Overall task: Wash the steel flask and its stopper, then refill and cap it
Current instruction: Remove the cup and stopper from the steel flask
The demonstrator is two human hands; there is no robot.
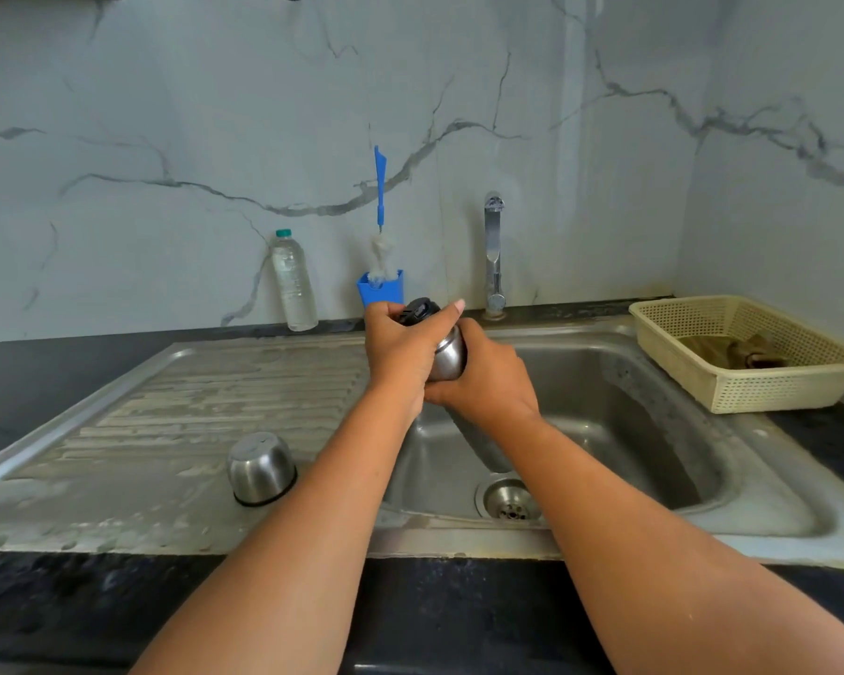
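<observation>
Most of the steel flask (450,357) is hidden: only a short stretch of its shoulder shows between the two hands, and its base is covered entirely. The black stopper (417,311) sits at its mouth, half masked by fingers, so how far it is seated cannot be made out.

The left grip (400,353) is curled over the stopper and the neck, with one finger stretched out past the top. The right grip (493,382) is wrapped around the flask's body from below.

The flask is held in the air over the left edge of the sink (629,406), above the basin and clear of the tap (493,250). Its long axis is tilted, with the stoppered end pointing up and away toward the marble wall and the base toward the person.

A steel cup (261,467) stands mouth-down on the drainboard (191,406), so its inside is unseen. At the wall, a blue holder (383,288) keeps a bottle brush (380,187) upright, bristles down. Beside it stands a clear plastic bottle (293,280) with a green cap, which seems to hold clear liquid. On the dark surface (45,372) to the right, a cream perforated basket (751,382) contains a crumpled brown cloth (732,350).
</observation>
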